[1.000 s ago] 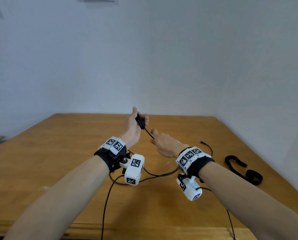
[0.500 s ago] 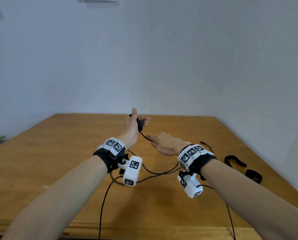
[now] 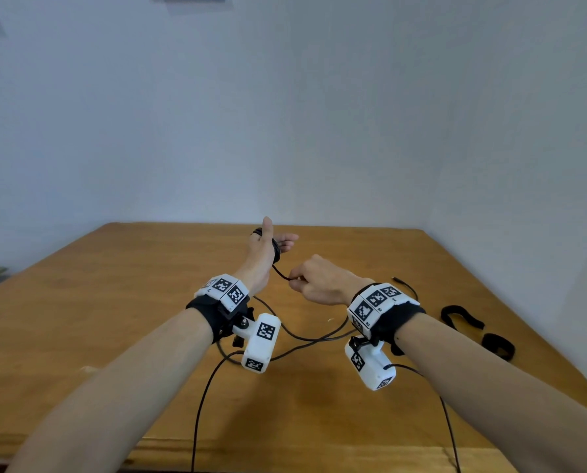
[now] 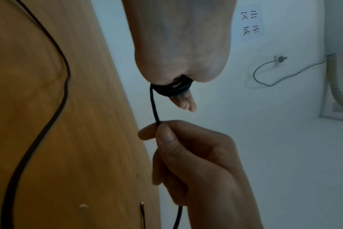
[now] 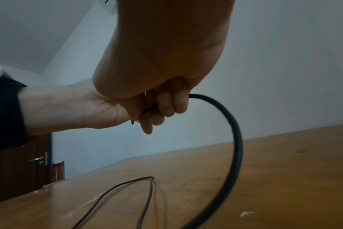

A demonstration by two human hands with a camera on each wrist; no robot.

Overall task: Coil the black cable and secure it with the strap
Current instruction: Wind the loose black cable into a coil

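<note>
Black cable (image 3: 280,270): several turns wound round the left hand (image 3: 264,255); one strand runs down to the right hand (image 3: 319,282); the slack trails in loops over the table (image 3: 114,302)
Left hand: raised above the table, thumb up, fingers (image 3: 285,239) straight and relaxed; the coil sits across the palm, below the fingertips
Right hand: just beside the left, fingers curled; thumb and forefinger (image 4: 147,133) pinch the strand; the cable leaves under the fist
Strap (image 3: 473,327): black; lying on the table, well apart to the right, untouched
Cable plug (image 3: 395,278): resting on the table behind the right wrist
</note>
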